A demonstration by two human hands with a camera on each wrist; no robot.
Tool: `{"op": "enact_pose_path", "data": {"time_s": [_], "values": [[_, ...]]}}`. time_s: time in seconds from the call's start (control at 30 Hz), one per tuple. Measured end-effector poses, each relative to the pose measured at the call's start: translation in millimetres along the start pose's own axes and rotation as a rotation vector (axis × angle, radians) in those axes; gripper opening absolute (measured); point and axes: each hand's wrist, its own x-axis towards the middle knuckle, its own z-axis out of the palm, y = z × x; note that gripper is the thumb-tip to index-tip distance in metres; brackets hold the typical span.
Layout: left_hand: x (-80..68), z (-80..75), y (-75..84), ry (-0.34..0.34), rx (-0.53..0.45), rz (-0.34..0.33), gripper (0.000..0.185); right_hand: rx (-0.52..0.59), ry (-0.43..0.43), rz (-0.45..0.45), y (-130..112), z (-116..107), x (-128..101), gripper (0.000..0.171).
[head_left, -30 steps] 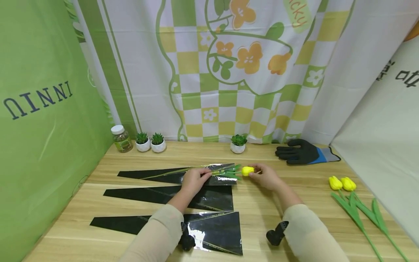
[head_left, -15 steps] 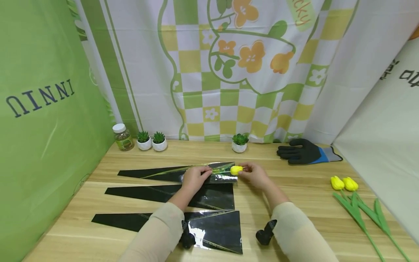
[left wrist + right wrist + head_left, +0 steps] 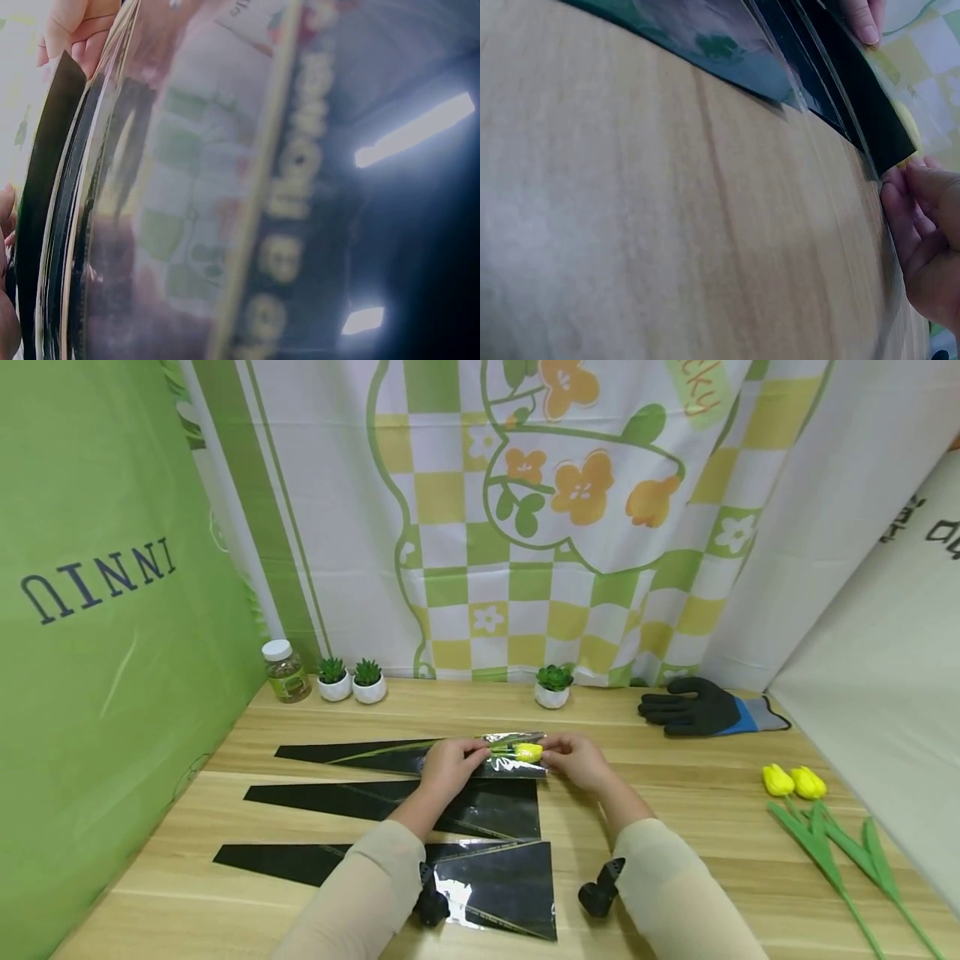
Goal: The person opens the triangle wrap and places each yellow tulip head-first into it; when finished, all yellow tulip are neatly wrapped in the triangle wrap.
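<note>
Both forearms, in beige sleeves, extend forward from the lower edge of the head view and converge toward the centre. Left hand (image 3: 447, 766): palm down, fingers curled forward, fingertips pointing right. Right hand (image 3: 576, 761): palm down, fingers bent and drawn together toward the left, fingertips (image 3: 897, 196) bunched in a pinching grip. The two hands lie near each other, not touching. A small black device sits at the underside of each wrist.
</note>
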Motion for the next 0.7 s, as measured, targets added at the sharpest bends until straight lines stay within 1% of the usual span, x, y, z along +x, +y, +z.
{"op": "enact_pose_path", "data": {"time_s": [0.13,0.2,0.27,0.4,0.47,0.53,0.7], "values": [[-0.3,-1.0,1.2,-0.002,-0.002,0.005,0.022,-0.007,-0.008,0.018,-0.2,1.4,2.5,0.024],[-0.7,-1.3,1.7,-0.001,0.006,0.013,0.022,-0.031,-0.01,0.013,-0.7,2.4,3.3,0.023],[-1.4,-1.7,2.4,-0.003,0.009,0.018,0.021,-0.067,-0.005,-0.001,-0.9,3.8,3.9,0.022],[-2.5,-2.1,3.4,-0.012,0.004,0.017,0.022,-0.178,0.015,-0.046,-1.3,7.1,4.7,0.02],[-2.4,-1.9,3.4,-0.013,0.008,0.02,0.022,-0.211,0.022,-0.056,-1.9,8.4,4.6,0.021],[-2.2,-1.4,2.8,-0.012,0.014,0.025,0.022,-0.225,0.014,-0.061,-2.1,9.7,4.7,0.023],[-1.5,-0.1,1.6,-0.017,0.052,0.065,0.021,-0.215,0.008,-0.031,-1.3,10.3,6.2,0.025]]}}
